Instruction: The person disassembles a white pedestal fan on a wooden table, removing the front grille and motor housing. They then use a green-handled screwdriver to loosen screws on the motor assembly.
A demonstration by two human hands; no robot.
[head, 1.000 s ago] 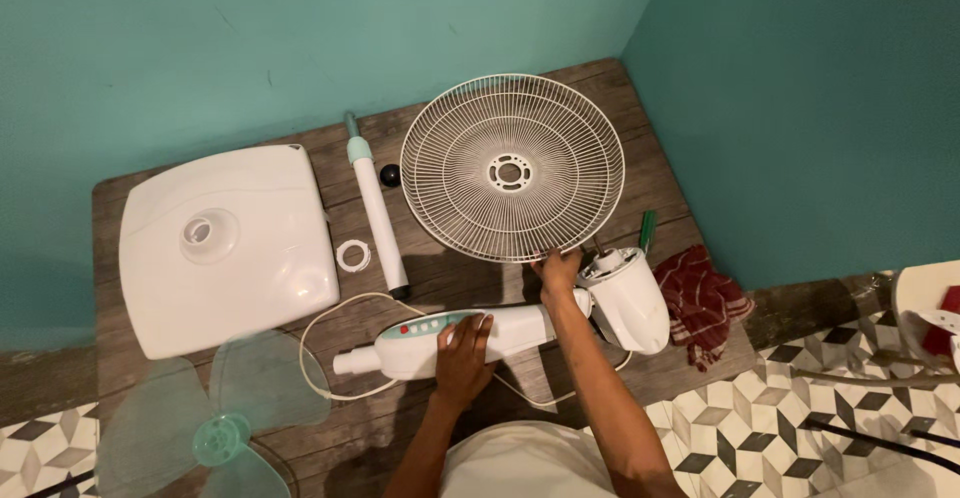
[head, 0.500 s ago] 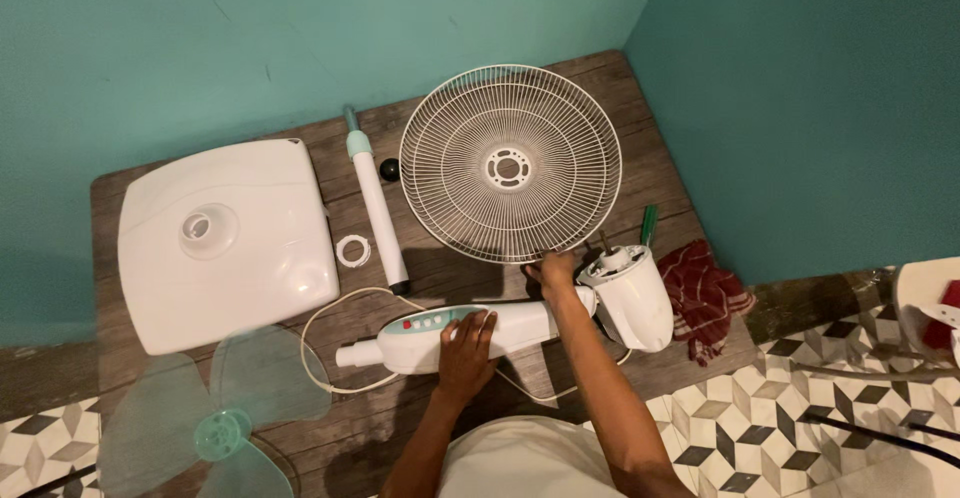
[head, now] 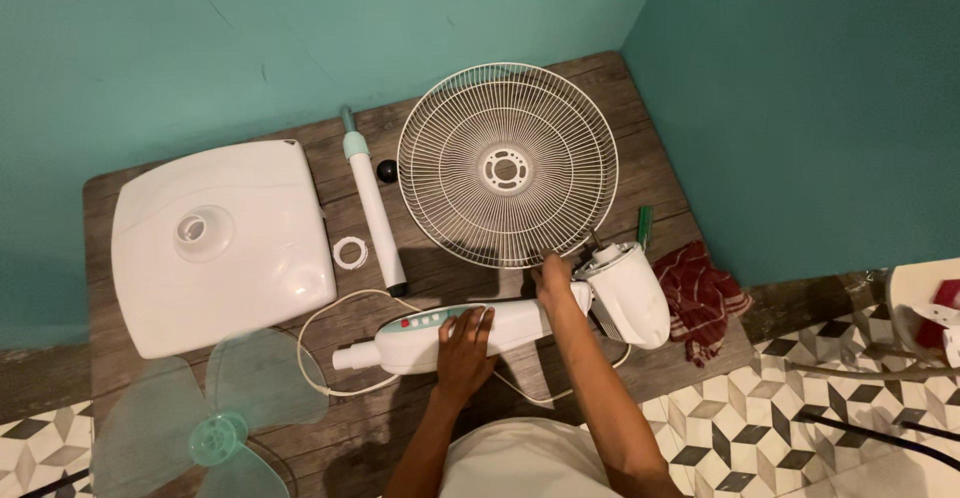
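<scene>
While seen from the head camera, lying across the wooden floor panel just below the round wire fan guard: a white fan neck and motor unit, long body pointing left, bulbous motor head at the right end. Bearing on the neck, left of its middle, a pale green control strip with small round buttons, one of them red; too small to tell more. Pressed flat on top of that neck, just right of the strip: left hand, fingers spread and laid over the white housing. Curled at the joint where neck meets motor head, right below the guard's lower rim: right hand, fingers closed on something there, what exactly hidden by the hand itself. Looping out from under the neck, toward the left and lower side: a white cord.

Left of the guard, standing apart: a white pole with a pale green collar, a small black knob beside it, a white ring near its lower part. Farther left of the guard: a square white base with a round socket. Below that base, well left of the neck: a translucent green blade set. Right of the guard's lower edge: a green-handled tool, and beyond the motor head a red checked cloth. Behind the guard: teal walls; below the panel, patterned tiles.
</scene>
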